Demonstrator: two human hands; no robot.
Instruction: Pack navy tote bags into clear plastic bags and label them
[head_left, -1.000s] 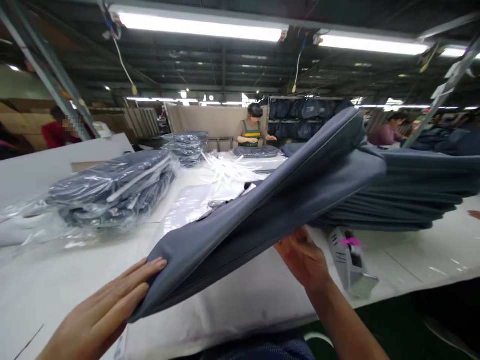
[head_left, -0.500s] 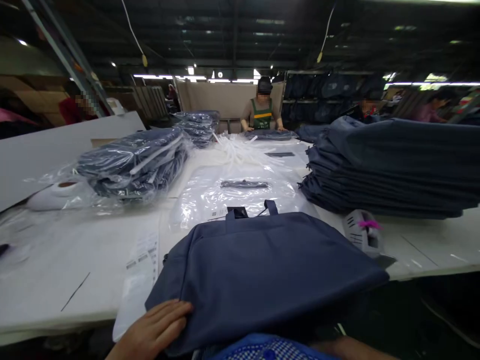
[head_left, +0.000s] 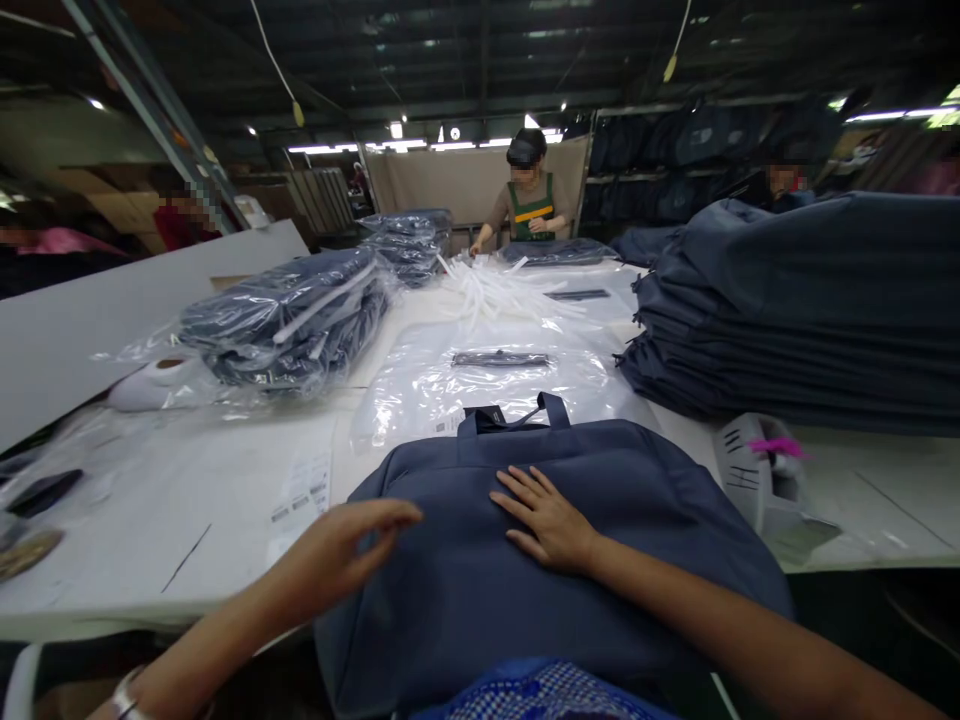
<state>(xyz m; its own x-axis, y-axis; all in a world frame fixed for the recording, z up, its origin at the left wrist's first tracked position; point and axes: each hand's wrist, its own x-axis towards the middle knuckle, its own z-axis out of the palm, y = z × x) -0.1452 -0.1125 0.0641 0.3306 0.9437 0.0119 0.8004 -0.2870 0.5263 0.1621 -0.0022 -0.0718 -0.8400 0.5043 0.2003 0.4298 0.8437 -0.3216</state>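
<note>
A dark blue fabric bag (head_left: 660,500) lies flat at the near edge of the white table (head_left: 150,520), its handles pointing away from me. My right hand (head_left: 544,520) rests flat on top of the bag with fingers spread. My left hand (head_left: 337,555) hovers over the bag's left edge, fingers loosely curved and apart, holding nothing.
A tall stack of the same blue bags (head_left: 810,310) stands at the right. Bagged bundles in clear plastic (head_left: 285,315) lie at the left, flat plastic sleeves (head_left: 487,385) in the middle. A white tape dispenser (head_left: 757,470) sits by the stack. A person in a green apron (head_left: 529,200) works at the far end.
The bag, lifted off the stack a second ago, now lies flat before me. My right hand has come out from under it onto its top. My left hand has let go of its edge.
</note>
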